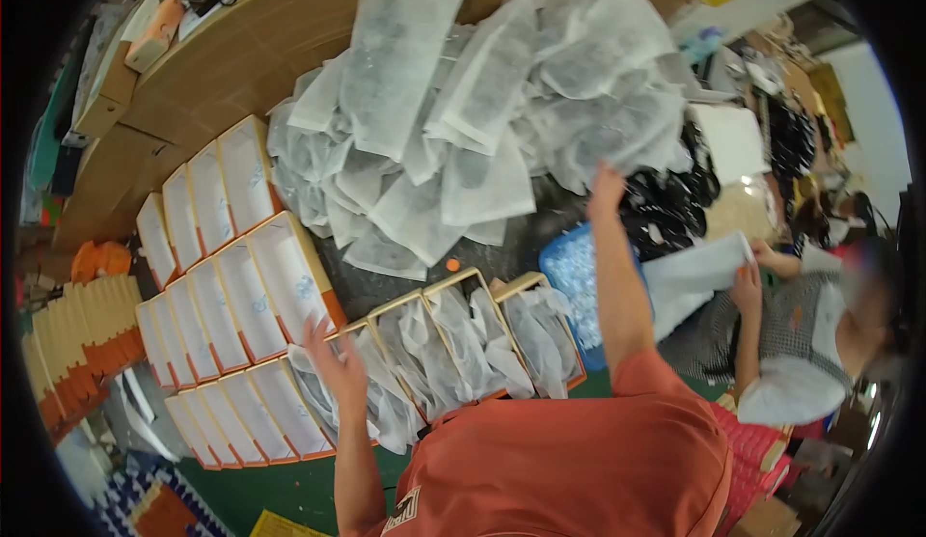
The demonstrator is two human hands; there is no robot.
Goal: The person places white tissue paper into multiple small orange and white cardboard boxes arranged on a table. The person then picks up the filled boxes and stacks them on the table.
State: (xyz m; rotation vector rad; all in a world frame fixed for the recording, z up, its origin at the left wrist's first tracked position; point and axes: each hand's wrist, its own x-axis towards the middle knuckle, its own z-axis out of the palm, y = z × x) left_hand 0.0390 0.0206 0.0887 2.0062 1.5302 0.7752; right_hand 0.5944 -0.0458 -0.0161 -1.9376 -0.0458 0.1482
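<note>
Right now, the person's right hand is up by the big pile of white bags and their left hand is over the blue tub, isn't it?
Not quite: the left hand is by the open boxes, not over the blue tub. The head view shows it. The right hand is up by the big pile of white bags.

Beyond the fingers of the right hand (pixel 607 192), translucent pouches (pixel 617 117) are veiling their dark contents (pixel 585 151). Below those fingers, the right forearm (pixel 620 291) is hiding part of the blue basket (pixel 591 354). Below the left hand's (pixel 338 363) fingers, the lower edge is cutting off the left forearm (pixel 356 469).
</note>
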